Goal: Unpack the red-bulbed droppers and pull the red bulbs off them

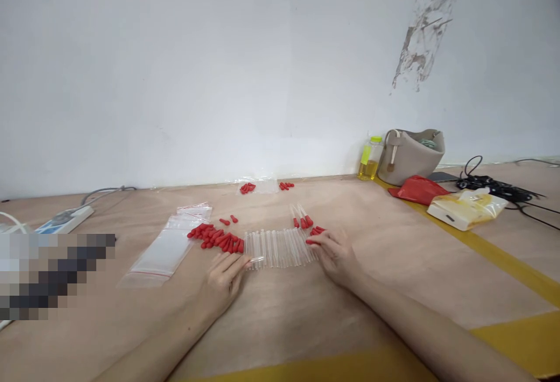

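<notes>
A row of clear glass tubes lies side by side on the wooden table. My left hand rests at the row's left end, fingers pinched on one clear tube. My right hand sits at the row's right end, its fingertips pinched on a red rubber cap. A heap of red caps lies just left of the row. Three tubes with red caps fitted lie behind the row's right end.
Clear zip bags lie at the left, a power strip beyond them. More red caps sit by the wall. At the right stand an oil bottle, a beige bag, a red pouch, a yellow packet and black cables.
</notes>
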`<state>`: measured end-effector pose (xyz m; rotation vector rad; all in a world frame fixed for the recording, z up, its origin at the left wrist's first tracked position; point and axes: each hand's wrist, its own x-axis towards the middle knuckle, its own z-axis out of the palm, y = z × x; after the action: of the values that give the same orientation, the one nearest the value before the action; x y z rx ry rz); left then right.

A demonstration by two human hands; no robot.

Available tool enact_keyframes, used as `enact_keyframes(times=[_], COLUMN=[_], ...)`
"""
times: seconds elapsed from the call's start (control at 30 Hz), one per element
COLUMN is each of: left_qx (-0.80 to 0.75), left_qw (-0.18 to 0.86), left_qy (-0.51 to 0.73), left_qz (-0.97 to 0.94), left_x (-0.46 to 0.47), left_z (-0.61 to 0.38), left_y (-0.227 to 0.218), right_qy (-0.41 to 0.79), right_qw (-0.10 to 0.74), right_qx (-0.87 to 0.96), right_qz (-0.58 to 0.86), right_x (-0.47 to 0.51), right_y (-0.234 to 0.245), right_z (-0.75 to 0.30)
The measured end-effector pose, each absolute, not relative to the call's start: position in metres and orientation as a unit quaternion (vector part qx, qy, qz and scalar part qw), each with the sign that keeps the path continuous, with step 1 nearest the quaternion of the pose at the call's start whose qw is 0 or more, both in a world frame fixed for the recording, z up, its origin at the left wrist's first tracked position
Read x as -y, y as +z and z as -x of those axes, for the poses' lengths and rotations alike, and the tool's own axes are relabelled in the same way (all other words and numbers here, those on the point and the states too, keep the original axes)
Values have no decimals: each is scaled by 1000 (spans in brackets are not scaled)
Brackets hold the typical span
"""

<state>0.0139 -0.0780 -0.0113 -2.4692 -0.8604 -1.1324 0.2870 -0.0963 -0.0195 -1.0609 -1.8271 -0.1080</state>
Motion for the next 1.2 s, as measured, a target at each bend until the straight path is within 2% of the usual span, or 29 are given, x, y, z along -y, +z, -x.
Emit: enact_keyframes(times=[0.13,0.27,0.43,0.7,1.2], left_qx=[319,321,300,278,260], left_qw=[92,98,110,90,69], left_qy=[-396,-390,-396,-334,-302], left_qz=[856,857,861,896,915], left_x=[77,69,52,45,61], left_z=[-19,-28,-53,-83,-77], left_y=[-16,-15,-8,-13,-6], right_qy=[108,229,247,235,242], right_qw=[567,552,525,497,423], right_qx=[637,528,493,511,547], right_qz=[511,603,648,660,681], right_x=[74,43,16,16,18], right_y=[-16,-12,-18,-39,-34], right_z=[-306,-331,-351,-347,-351])
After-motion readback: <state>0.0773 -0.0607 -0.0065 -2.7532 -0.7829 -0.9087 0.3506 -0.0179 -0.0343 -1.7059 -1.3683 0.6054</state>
